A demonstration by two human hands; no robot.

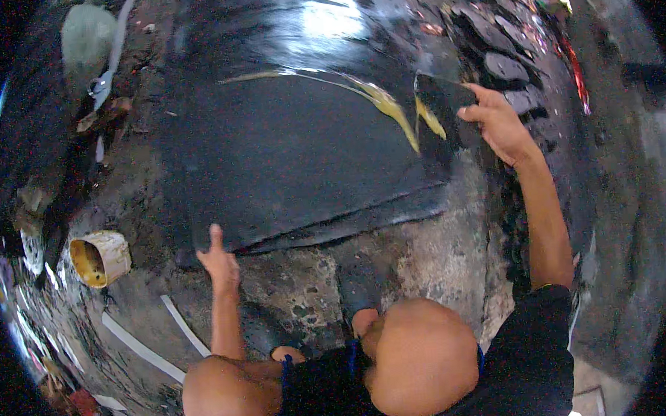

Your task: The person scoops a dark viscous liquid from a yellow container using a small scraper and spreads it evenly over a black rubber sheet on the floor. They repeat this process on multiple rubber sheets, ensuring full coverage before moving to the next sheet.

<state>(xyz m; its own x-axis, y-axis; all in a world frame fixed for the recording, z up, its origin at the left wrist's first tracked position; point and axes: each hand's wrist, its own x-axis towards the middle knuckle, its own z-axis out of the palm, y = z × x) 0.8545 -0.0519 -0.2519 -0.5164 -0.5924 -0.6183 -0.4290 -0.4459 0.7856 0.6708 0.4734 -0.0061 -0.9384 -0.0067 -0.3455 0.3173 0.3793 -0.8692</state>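
A wide black sheet (pixel 292 150) lies spread in front of me, and a second dark layer (pixel 364 220) shows under its near edge. My left hand (pixel 221 268) is at the sheet's near left corner, one finger stretched over it and the others bent at the edge. Beyond the sheet's right side, my right hand (pixel 500 124) pinches a thin, dark flat piece (pixel 446 90) between thumb and fingers. A yellow smear (pixel 431 120) clings to that piece's left edge. Across the sheet's far part curves a shiny yellow glue-like streak (pixel 388 109), thickest toward the right.
At the left stands a stained whitish pot (pixel 111 256) with a yellow-brown inside. Pale strips (pixel 141 346) lie on the rough floor near my left knee. Dark flat sole-shaped pieces (pixel 505 67) lie in a row at the far right, beside a red shiny strip (pixel 576 75).
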